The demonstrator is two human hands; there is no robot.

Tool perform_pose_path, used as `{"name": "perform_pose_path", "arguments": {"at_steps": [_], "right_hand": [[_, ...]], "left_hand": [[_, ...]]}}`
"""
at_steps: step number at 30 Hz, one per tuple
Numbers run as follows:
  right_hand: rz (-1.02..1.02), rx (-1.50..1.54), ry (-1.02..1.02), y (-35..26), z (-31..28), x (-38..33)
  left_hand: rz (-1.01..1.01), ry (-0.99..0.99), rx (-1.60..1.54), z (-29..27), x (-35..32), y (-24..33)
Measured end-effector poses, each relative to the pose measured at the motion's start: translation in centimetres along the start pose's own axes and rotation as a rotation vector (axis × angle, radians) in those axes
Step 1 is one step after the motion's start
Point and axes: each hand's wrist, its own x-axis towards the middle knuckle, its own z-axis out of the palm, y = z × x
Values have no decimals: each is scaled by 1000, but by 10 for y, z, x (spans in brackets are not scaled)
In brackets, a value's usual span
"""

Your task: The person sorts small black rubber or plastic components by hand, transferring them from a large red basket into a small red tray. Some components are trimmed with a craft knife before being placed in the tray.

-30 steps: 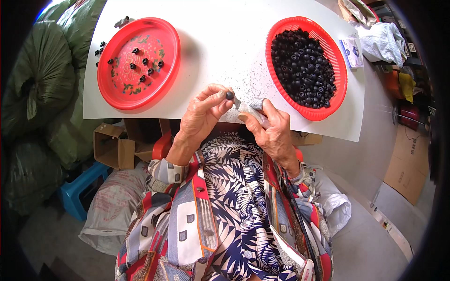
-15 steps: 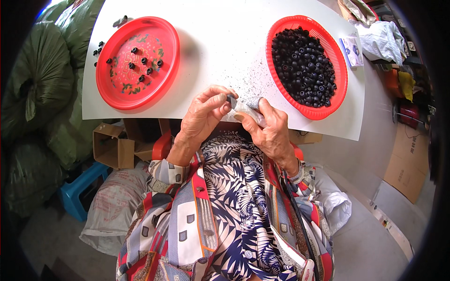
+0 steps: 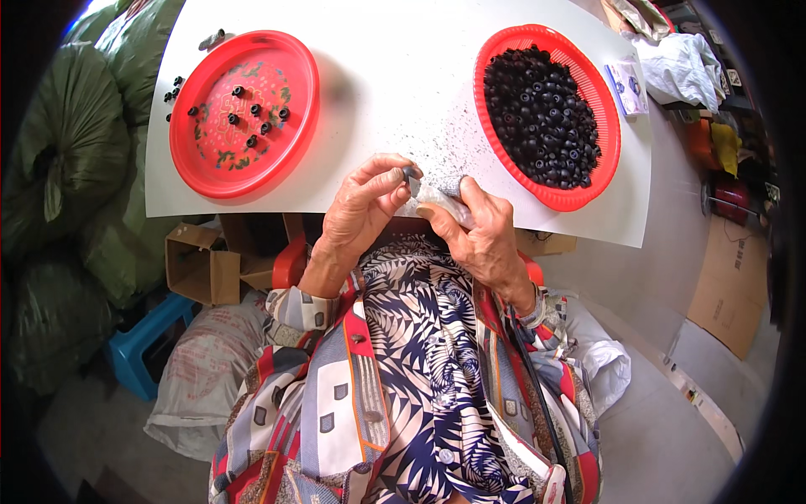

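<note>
Near the table's front edge, my left hand [image 3: 359, 202] pinches a small black ring-like part [image 3: 409, 173] between thumb and fingertips. My right hand [image 3: 485, 233] is closed around a short tool with a whitish wrapped handle [image 3: 445, 204]. Its grey, blade-like tip meets the black part; the exact shape is too small to tell. A red basket [image 3: 610, 144] heaped with similar black parts [image 3: 541, 118] stands to the right. Several more black parts [image 3: 255, 109] lie scattered on a red round tray [image 3: 243, 190] with a floral pattern, at the left.
Dark crumbs [image 3: 453, 143] dot the white table [image 3: 395, 67] beyond my hands. Loose black parts [image 3: 174, 88] and a small grey object [image 3: 212, 39] lie beside the tray. Green sacks [image 3: 63, 160], a cardboard box [image 3: 201, 265] and a blue stool [image 3: 151, 340] stand at the left.
The tool in my right hand has shifted slightly left against the black part. My left hand keeps its pinch, and the whole view has moved a little.
</note>
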Motion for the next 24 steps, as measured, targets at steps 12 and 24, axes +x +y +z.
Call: {"name": "perform_pose_path", "arguments": {"at_steps": [12, 24], "right_hand": [[111, 108, 63, 0, 6, 4], [108, 97, 41, -1, 6, 3]], "left_hand": [[-55, -39, -82, -2, -2, 3], [-101, -56, -65, -8, -2, 7]]}}
